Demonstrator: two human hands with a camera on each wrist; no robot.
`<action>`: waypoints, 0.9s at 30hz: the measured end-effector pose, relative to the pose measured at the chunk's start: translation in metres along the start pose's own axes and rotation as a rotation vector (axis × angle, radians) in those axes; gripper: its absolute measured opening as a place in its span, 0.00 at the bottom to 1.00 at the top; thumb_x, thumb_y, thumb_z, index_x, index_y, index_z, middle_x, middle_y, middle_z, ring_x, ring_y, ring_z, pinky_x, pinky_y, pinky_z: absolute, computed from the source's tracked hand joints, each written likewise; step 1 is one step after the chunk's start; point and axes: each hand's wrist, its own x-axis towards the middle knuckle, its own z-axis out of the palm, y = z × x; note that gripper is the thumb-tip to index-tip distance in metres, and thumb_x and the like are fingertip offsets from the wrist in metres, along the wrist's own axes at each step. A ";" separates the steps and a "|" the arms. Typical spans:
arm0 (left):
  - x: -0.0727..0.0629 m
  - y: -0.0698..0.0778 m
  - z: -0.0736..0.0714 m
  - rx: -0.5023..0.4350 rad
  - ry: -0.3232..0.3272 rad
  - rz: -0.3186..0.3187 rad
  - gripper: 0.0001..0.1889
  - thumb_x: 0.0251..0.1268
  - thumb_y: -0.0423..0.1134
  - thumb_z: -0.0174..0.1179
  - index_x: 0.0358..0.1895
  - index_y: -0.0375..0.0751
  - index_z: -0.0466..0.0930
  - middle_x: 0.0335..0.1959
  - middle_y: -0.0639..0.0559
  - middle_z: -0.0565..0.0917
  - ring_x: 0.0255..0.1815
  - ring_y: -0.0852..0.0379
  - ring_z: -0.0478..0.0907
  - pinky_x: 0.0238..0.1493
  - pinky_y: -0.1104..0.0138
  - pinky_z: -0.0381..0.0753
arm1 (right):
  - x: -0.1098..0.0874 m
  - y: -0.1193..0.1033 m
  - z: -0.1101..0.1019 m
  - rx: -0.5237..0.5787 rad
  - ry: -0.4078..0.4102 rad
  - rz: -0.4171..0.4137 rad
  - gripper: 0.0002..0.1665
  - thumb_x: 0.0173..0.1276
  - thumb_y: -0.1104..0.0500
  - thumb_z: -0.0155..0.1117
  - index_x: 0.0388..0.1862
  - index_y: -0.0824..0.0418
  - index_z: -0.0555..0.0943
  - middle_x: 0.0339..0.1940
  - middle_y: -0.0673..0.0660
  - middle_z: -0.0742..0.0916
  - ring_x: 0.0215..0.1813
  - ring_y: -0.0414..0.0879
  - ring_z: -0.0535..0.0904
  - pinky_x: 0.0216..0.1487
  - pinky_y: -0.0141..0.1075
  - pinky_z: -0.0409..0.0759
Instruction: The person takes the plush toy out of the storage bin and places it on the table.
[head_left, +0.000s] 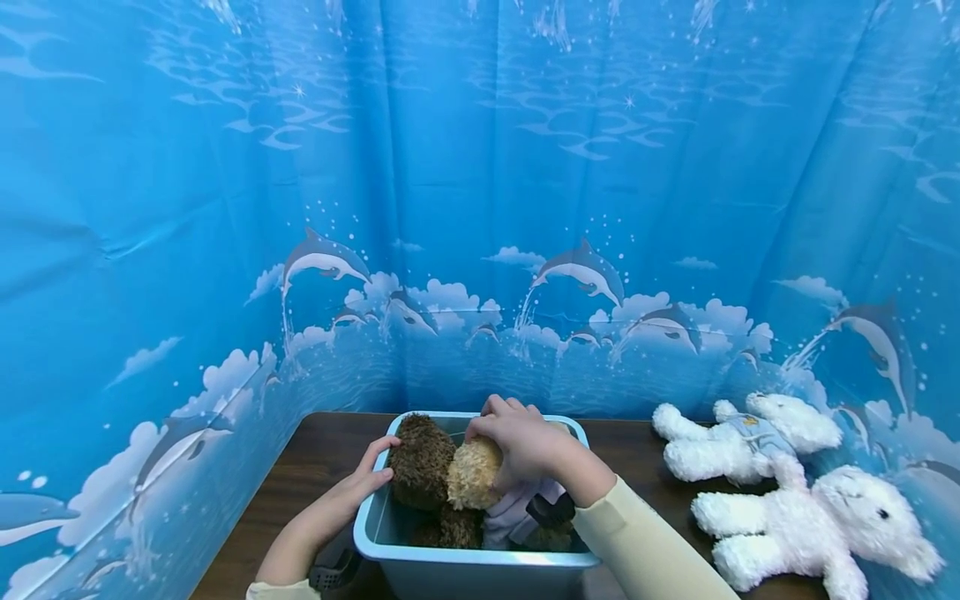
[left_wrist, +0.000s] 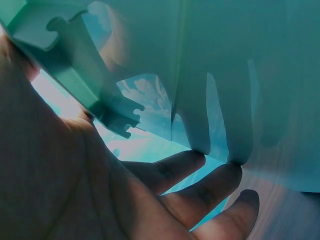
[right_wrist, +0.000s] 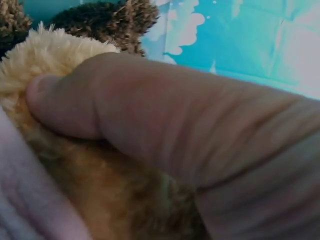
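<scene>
A light blue plastic bin (head_left: 480, 557) holds several furry plush toys. My left hand (head_left: 356, 483) grips its left rim; in the left wrist view, fingertips (left_wrist: 234, 172) touch the outside of the bin wall (left_wrist: 210, 35). Beside that hand, a dark brown plush toy (head_left: 422, 462) sticks up at the rim. My right hand (head_left: 525, 442) reaches over the bin and holds a tan plush toy (head_left: 474, 473), the thumb (right_wrist: 60, 102) pressed into its fur in the right wrist view. Lilac fabric (head_left: 513, 521) shows below that hand. The lower parts of the toys are hidden in the bin.
Two white plush toys lie on the right of the dark wooden table (head_left: 292, 475): one in a blue garment (head_left: 705, 450) behind, another (head_left: 802, 517) nearer. A blue curtain (head_left: 465, 208) printed with dolphins hangs behind the table and along its sides.
</scene>
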 end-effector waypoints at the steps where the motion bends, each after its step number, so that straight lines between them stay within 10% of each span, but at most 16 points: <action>1: -0.001 0.000 0.001 -0.006 0.001 -0.001 0.34 0.89 0.55 0.42 0.87 0.51 0.43 0.90 0.34 0.34 0.90 0.23 0.33 0.78 0.22 0.50 | -0.001 -0.002 -0.001 -0.031 0.013 -0.004 0.36 0.53 0.55 0.91 0.59 0.37 0.82 0.58 0.46 0.78 0.56 0.45 0.70 0.57 0.48 0.69; 15: -0.002 0.002 0.000 -0.003 -0.005 0.010 0.35 0.88 0.55 0.43 0.87 0.51 0.42 0.90 0.33 0.35 0.89 0.23 0.34 0.77 0.21 0.50 | -0.026 -0.020 -0.019 -0.196 0.135 0.046 0.36 0.58 0.55 0.87 0.64 0.32 0.85 0.55 0.51 0.77 0.53 0.50 0.67 0.51 0.51 0.64; 21: -0.002 0.002 0.000 0.006 -0.002 0.010 0.34 0.88 0.56 0.43 0.87 0.53 0.43 0.90 0.33 0.36 0.88 0.22 0.41 0.77 0.24 0.58 | -0.039 -0.027 -0.018 -0.297 0.259 0.159 0.37 0.57 0.63 0.81 0.63 0.32 0.86 0.78 0.55 0.77 0.74 0.60 0.70 0.56 0.58 0.69; 27: -0.003 0.001 0.001 0.002 0.000 0.027 0.34 0.88 0.55 0.43 0.87 0.52 0.43 0.89 0.31 0.37 0.88 0.22 0.42 0.77 0.25 0.58 | -0.046 -0.035 -0.016 -0.300 0.295 0.136 0.36 0.53 0.61 0.87 0.61 0.41 0.88 0.70 0.54 0.83 0.68 0.57 0.78 0.54 0.56 0.86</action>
